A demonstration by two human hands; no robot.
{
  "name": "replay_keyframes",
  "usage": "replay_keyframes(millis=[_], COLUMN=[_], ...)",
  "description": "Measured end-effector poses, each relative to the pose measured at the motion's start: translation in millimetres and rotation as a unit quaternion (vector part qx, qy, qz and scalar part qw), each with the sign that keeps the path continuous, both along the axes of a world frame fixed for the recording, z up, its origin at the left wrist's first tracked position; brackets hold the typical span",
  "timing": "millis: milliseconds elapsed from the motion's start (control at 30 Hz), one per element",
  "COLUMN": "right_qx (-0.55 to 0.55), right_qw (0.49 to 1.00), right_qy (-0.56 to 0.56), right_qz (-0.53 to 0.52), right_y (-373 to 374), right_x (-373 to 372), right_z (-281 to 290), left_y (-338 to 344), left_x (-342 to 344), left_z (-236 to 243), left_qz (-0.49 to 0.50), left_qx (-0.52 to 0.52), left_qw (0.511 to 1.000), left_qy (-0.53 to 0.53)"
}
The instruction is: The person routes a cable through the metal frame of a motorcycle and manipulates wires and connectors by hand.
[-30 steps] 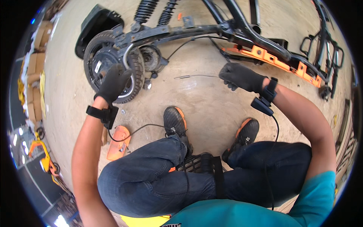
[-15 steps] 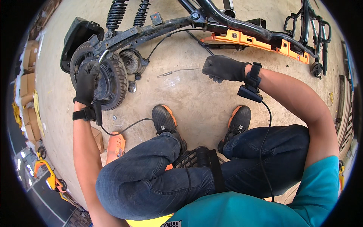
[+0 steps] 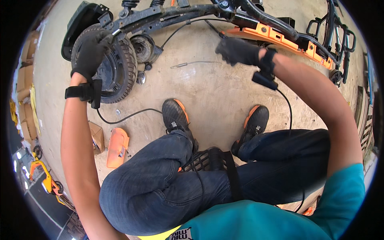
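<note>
Gripping small black rubber-tyred wheel (image 3: 108,66), gloved left hand (image 3: 91,52) sat nearest; gloved right hand (image 3: 237,51), curled loosely, empty, hovered beside orange-and-black metal frame (image 3: 280,34).

Scooter frame (image 3: 256,24) cut off at top edge; left hand (image 3: 91,51) hides wheel (image 3: 116,72) top.

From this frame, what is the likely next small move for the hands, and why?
Probably steady the wheel with the left hand and bring the right hand onto the frame. The gloved left hand rests on top of the tyre near the axle arm, while the right hovers just below the orange panel, seemingly holding nothing.
</note>
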State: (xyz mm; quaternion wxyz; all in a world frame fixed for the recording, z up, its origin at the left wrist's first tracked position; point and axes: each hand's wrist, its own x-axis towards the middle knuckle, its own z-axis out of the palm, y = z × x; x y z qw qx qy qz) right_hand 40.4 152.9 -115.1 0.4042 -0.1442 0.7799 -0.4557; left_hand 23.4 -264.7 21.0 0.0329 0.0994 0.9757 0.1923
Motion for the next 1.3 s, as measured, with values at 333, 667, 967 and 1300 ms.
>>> replay_keyframes(millis=[333, 667, 967, 1300], right_qx=[-0.507, -0.644, -0.73, -0.754], right_qw=[0.613, 0.397, 0.358, 0.378], right_qy=[-0.233, -0.238, -0.192, -0.231], right_qz=[-0.56, -0.609, -0.551, -0.485], right_y=[-58, -82, -67, -81], right_x=[-17, -39, -59, -37], right_z=[-34, -44, -89, -73], left_y=[-2, -19, -32, -49], left_x=[87, 41, -2, -5], left_z=[-13, 34, 29, 2], left_qz=[0.178, 0.154, 0.032, 0.094], left_qx=[0.37, 0.166, 0.07, 0.15], left_qw=[0.89, 0.966, 0.987, 0.977], left_qy=[-0.198, -0.126, -0.142, -0.118])
